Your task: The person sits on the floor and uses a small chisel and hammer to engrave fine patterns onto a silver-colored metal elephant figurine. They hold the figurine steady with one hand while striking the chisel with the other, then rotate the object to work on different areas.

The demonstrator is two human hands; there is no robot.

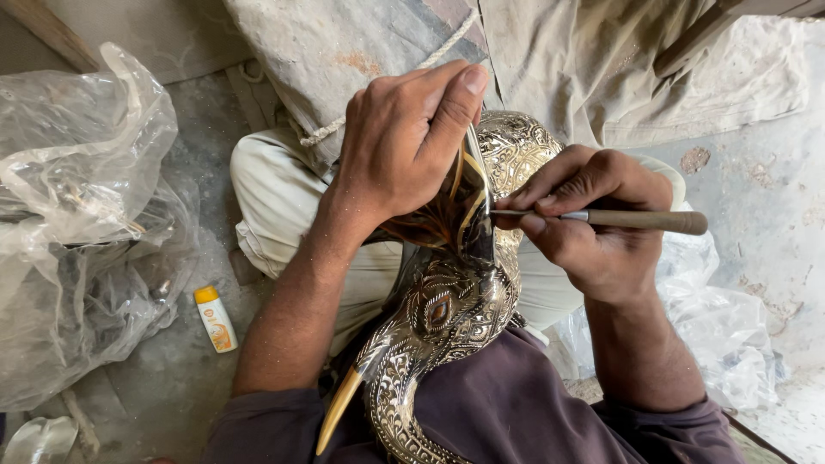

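Keep your left hand [404, 142] clamped on the engraved silver-and-gold metal bird figure [447, 301] while your right hand [584, 219], pinching the thin wooden-handled brush [636, 220], strokes lightly.

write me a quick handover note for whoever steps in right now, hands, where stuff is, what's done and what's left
Left hand: gripping the upper crest of the engraved metal bird figure, steadying it on the lap.
Right hand: holding a fine brush like a pen, tip against the crest.
Things: the bird's head and yellow beak point toward the wearer; a small orange-capped bottle lies on the floor to the left, beside clear plastic bags.
Done: dark colour already covers part of the crest near the brush tip.
Left: the head, neck and body below show bare silvery engraving; whether they get colour cannot be told.
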